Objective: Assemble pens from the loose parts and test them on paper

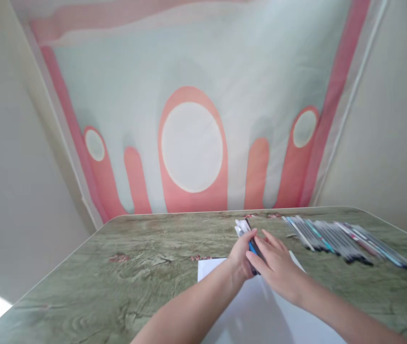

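Above the white paper, my left hand is closed around a small bundle of pens, whose white and dark ends stick out past the fingers. My right hand meets it from the right, with its thumb and fingers around a dark pen with a blue part in the same bundle. The lower ends of the pens are partly hidden by both hands. Beneath my forearms lies the white paper, its far edge partly covered by my hands.
Several pens lie side by side in a row at the right of the wood-patterned table, mostly grey, some turquoise or pink. Behind the table's far edge hangs a pink and pale cloth, between plain walls.
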Available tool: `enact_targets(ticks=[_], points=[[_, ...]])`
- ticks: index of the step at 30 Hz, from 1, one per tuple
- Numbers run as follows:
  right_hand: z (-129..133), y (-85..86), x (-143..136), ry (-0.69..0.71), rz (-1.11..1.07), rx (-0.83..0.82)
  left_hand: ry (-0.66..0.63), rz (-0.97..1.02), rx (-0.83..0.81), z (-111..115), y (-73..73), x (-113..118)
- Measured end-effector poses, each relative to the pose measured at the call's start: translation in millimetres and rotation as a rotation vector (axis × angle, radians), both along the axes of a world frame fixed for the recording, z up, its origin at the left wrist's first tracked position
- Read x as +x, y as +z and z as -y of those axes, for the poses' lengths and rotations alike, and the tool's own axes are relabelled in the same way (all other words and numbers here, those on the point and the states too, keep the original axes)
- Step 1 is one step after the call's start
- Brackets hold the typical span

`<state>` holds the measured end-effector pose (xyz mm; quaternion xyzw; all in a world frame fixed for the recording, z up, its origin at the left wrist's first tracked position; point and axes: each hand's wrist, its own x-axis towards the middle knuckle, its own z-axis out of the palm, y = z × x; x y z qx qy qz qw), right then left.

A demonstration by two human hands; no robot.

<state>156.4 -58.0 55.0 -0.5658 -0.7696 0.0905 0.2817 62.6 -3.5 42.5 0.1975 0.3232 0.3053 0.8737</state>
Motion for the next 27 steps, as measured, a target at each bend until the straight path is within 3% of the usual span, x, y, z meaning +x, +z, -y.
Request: enact_targets(ticks=[4,7,13,17,21,27], points=[[12,-8.6,-26,0.163,-0.060,0.041,0.085,-0.303,0.207,2,3.1,-61],[18,-15.5,-35,0.247,-0.072,0.088,0.168,-0.942,0.590,-3,9.5,-118],[-2,-57.8,-19,0.184,-0.073,0.103,0.345,-1.623,0.570,-40,34.9,-272],[-14,-75.6,-7,0.120,-0.091,0.171,0.341,-2.019,0.456,-56,40.3,-360],[-17,-77.7,-2,0.111,-0.099,0.222,0.237,-2.215,0.356,-65,22.0,-406],[-16,-87.8,3,0.090,-0.122,0.262,0.145,-2.346,0.317,-83,-7.9,-432]])
